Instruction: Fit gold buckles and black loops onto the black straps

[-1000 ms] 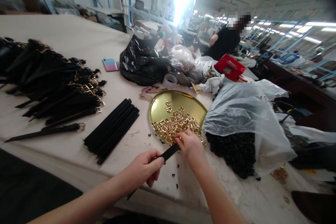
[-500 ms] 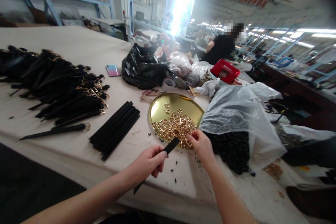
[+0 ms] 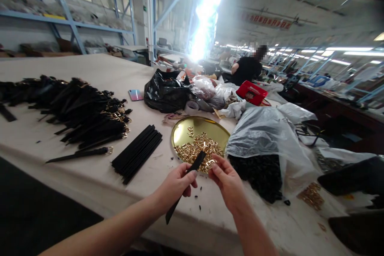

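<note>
My left hand (image 3: 180,184) is closed on a flat black strap (image 3: 198,161), whose upper end points at the tray and whose lower end hangs near the table edge. Beside it, my right hand (image 3: 224,174) pinches a small gold buckle (image 3: 211,164) between thumb and fingers, a little apart from the strap's end. Behind both hands lies a round gold tray (image 3: 180,125) with a heap of gold buckles (image 3: 196,144) on it. A stack of black straps (image 3: 137,153) rests left of the tray.
Straps with buckles (image 3: 87,112) are piled on the left, one single strap (image 3: 79,154) in front. Behind are a phone (image 3: 136,95), a black bag (image 3: 166,90) and a red packet (image 3: 252,93). Right stands a clear bag of black pieces (image 3: 261,132). A person (image 3: 247,69) is farther back.
My right hand has drawn back from the heap with a buckle in its fingers. My left hand still holds the strap, now tilted more steeply. The camera view has shifted.
</note>
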A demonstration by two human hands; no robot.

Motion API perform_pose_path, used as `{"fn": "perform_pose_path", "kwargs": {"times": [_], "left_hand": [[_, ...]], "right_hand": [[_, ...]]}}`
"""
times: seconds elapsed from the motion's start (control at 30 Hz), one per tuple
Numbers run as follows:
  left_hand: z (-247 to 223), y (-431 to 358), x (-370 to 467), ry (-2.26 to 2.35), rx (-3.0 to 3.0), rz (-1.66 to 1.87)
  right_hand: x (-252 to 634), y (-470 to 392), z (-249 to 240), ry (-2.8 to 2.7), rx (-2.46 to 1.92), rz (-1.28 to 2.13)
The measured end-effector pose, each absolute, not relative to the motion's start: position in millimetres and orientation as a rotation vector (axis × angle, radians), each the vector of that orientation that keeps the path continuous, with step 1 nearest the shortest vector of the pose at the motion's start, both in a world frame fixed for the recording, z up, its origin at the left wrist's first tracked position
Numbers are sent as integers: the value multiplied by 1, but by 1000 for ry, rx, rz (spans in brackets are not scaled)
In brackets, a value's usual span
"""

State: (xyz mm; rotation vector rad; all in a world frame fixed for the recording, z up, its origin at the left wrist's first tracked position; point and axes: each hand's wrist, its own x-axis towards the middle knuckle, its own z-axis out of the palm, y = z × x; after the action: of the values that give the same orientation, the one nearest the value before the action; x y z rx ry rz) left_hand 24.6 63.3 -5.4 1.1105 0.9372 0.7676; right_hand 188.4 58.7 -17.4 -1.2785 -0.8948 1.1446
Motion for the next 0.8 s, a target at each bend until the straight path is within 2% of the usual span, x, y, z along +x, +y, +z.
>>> {"fn": "perform_pose_path", "kwargs": {"times": [0.13,0.37,0.63,0.8], "left_hand": [[1,62,32,872,1058,738],[4,54,24,865,1123,598],[-16,44,6,973,1326,388],[-13,44,-6,959,1809,390]], "right_hand": [[162,27,-10,-834,-1119,1336],[162,9,-22,-1015,-1286,1175],[159,5,-20,-355,-1101,1335],[156,-3,-21,-210,-1049,1525]]}}
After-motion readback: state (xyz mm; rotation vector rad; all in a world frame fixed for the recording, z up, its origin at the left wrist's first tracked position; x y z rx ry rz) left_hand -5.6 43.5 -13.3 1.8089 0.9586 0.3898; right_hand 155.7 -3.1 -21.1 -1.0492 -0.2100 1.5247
